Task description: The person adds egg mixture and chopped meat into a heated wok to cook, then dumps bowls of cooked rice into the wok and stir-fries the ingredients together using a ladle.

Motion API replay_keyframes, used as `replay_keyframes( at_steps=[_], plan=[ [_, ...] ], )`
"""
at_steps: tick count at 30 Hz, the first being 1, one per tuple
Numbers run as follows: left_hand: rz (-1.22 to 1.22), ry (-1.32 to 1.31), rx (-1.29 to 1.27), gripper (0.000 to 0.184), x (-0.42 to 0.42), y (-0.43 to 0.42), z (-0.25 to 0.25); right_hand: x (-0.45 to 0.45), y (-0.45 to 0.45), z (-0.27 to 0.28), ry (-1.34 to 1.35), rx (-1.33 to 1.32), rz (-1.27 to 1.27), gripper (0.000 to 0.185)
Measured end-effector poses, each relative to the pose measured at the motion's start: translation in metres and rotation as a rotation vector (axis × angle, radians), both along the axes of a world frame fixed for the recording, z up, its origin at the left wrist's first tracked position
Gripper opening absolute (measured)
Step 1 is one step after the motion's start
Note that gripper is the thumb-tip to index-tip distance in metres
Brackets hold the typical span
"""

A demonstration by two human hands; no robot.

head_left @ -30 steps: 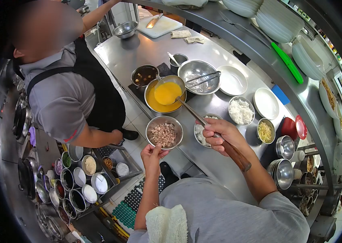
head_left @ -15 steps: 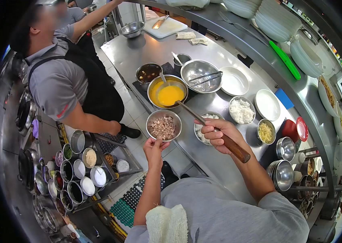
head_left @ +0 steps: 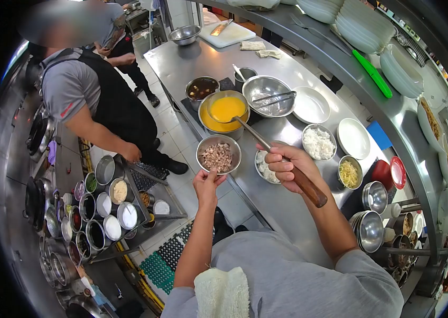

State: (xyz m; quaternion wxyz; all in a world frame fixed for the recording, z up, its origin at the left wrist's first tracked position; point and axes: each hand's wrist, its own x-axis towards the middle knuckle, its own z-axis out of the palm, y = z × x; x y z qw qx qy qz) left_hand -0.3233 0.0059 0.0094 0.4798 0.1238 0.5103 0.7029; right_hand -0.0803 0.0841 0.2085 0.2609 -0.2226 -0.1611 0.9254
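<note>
Liquid (head_left: 214,123), bright yellow, is filling a ladle (head_left: 256,136) whose handle the right hand (head_left: 290,170) is gripping in wrapped fingers; the ladle's head is sitting in or just over a metal pot (head_left: 236,134), and the view is leaving unclear which. The left hand (head_left: 207,184) is pinching the near rim of a small steel bowl (head_left: 209,142) between thumb and fingers, holding its chopped pinkish pieces (head_left: 217,157) just beside that pot. Judging from this, the person is ladling the liquid; carrying so full a ladle would be calling for a level wrist and a steady bowl.

Around the hands, a metal bench (head_left: 279,214) is bearing a small pot (head_left: 188,93) of dark liquid (head_left: 199,91), a wide mixing bowl (head_left: 258,87), two white plates (head_left: 311,105), and portions of white rice-like grains (head_left: 319,142) and yellow shreds (head_left: 348,174). A cutting board (head_left: 238,40) is lying at the far end, near folded cloths (head_left: 253,46). Above, a shelf (head_left: 330,55) is carrying stacked dishes (head_left: 364,24) and a green-handled utensil (head_left: 372,74). To the left, a co-worker (head_left: 120,100) in a dark apron is standing beside metal containers (head_left: 107,170), with another person (head_left: 129,68) behind
</note>
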Motion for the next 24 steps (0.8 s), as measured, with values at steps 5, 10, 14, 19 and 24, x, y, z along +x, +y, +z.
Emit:
replay_keyframes(
  at_steps=[5, 10, 14, 19, 24],
  plan=[
    [0.027, -0.025, -0.018, 0.02, 0.005, 0.003, -0.003, 0.001, -0.006, -0.008, -0.041, 0.003, 0.02, 0.026],
    [0.036, -0.033, -0.016, 0.018, 0.011, 0.005, -0.005, 0.008, -0.01, -0.013, -0.043, 0.001, 0.039, 0.026],
    [0.028, -0.03, -0.038, 0.014, 0.014, 0.004, -0.006, 0.014, -0.017, -0.012, -0.051, 0.033, 0.057, 0.026],
    [0.036, -0.042, -0.05, 0.012, 0.018, 0.006, -0.012, 0.02, -0.027, -0.006, -0.08, 0.082, 0.064, 0.027],
    [0.066, -0.048, -0.056, 0.013, 0.018, 0.001, -0.014, 0.03, -0.044, 0.004, -0.111, 0.093, 0.08, 0.035]
  ],
)
